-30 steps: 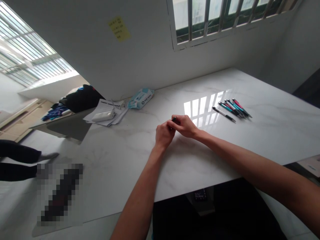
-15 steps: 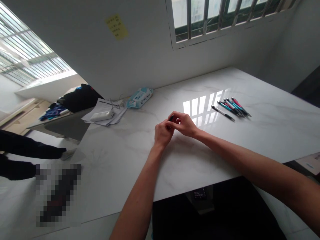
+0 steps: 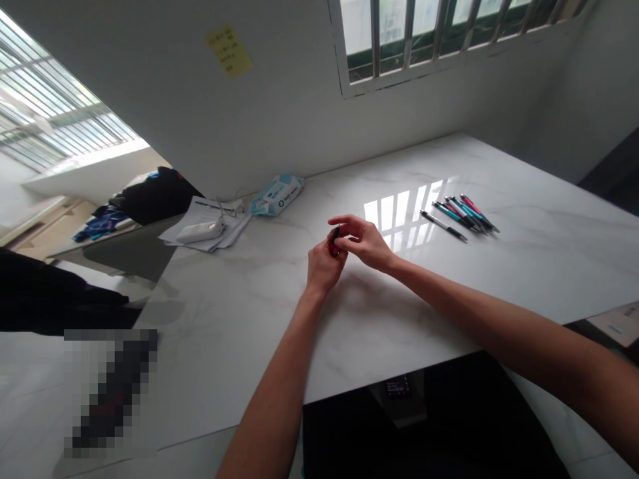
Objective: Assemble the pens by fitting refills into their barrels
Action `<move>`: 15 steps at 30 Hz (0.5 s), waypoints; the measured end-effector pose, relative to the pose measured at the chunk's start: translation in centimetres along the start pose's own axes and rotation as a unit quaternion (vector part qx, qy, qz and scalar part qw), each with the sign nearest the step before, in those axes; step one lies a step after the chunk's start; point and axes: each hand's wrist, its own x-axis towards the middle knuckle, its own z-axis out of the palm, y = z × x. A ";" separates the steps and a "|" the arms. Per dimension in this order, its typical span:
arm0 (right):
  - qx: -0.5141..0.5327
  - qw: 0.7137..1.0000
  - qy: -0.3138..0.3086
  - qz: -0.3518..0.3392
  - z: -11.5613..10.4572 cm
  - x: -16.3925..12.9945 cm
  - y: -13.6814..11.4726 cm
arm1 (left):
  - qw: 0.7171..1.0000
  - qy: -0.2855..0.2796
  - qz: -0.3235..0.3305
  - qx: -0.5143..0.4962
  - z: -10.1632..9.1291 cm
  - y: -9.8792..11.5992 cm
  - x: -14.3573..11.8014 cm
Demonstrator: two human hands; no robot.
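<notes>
My left hand (image 3: 324, 263) and my right hand (image 3: 363, 241) meet above the middle of the white marble table (image 3: 279, 313). Between their fingertips they hold a small pen (image 3: 334, 238), dark at the top and red lower down, standing nearly upright. Most of the pen is hidden by my fingers. To the right, a row of several pens (image 3: 459, 216) in teal, pink and black lies on the table, apart from both hands.
A blue pack of wipes (image 3: 276, 193) lies by the wall, next to papers (image 3: 207, 226) with a white device (image 3: 200, 231) on top. A yellow sticky note (image 3: 229, 50) hangs on the wall. Another person's dark sleeve (image 3: 44, 299) reaches in at the left.
The pen has turned from lying flat between my fingers to nearly upright, and its red part now shows. My right fingers have spread. The dark sleeve at the left has moved closer.
</notes>
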 end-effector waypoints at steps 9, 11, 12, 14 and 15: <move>-0.041 0.999 0.013 -0.010 0.1 -0.2 -0.3 | 0.999 -0.010 -0.007 -0.037 0.3 -0.2 0.0; -0.041 0.999 0.007 -0.015 0.1 -0.2 -0.4 | 0.999 -0.009 -0.007 -0.034 0.3 -0.2 0.0; -0.045 0.999 0.008 -0.018 0.1 -0.2 -0.3 | 0.999 -0.011 -0.008 -0.032 0.3 -0.2 0.1; -0.057 0.998 0.016 -0.022 0.1 -0.2 -0.3 | 0.999 -0.014 -0.009 -0.034 0.3 -0.2 0.1; -0.061 0.998 0.020 -0.020 0.1 -0.2 -0.2 | 0.999 -0.014 -0.010 -0.036 0.3 -0.2 0.1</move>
